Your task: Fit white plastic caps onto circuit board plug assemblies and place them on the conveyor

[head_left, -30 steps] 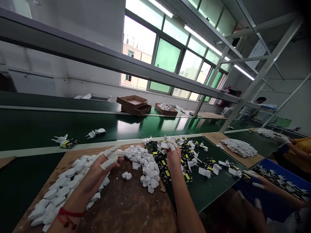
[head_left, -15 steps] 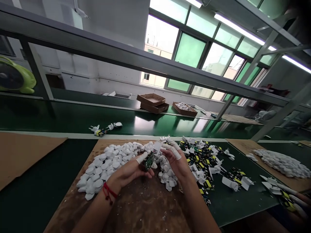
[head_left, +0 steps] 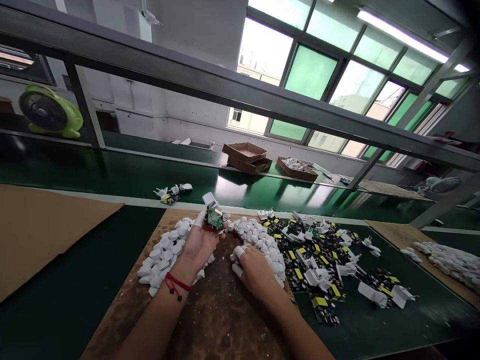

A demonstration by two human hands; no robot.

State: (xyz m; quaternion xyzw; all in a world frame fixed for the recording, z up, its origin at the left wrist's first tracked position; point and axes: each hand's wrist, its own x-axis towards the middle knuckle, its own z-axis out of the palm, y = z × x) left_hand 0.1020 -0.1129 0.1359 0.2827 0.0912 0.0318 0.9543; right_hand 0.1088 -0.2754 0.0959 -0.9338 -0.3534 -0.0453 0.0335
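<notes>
- Green circuit board (head_left: 215,218), one, sits mid-frame in the left hand (head_left: 200,245), grasped at the fingertips; its white housing (head_left: 210,199) projects from the top end.
- Long axis of board plus housing: roughly upright in the frame, top leaning slightly left.
- From the right hand (head_left: 253,267), the held board lies up and to the left, well apart.
- Right-hand fingers curl down at the near edge of the right heap of white pieces (head_left: 257,234), clearly the nearer hand to it; whether they pinch a piece, I cannot tell.
- Left heap of white pieces (head_left: 161,260): beside the left forearm. Each heap is too crowded to count.
- Loose circuit boards (head_left: 317,248): one big overlapping spread, right of centre, uncountable.
- Upper middle: three shallow brown boxes (head_left: 298,173), two of them stacked.
- Fans: two, one green (head_left: 48,112) at upper left, one white (head_left: 444,185) at right.
</notes>
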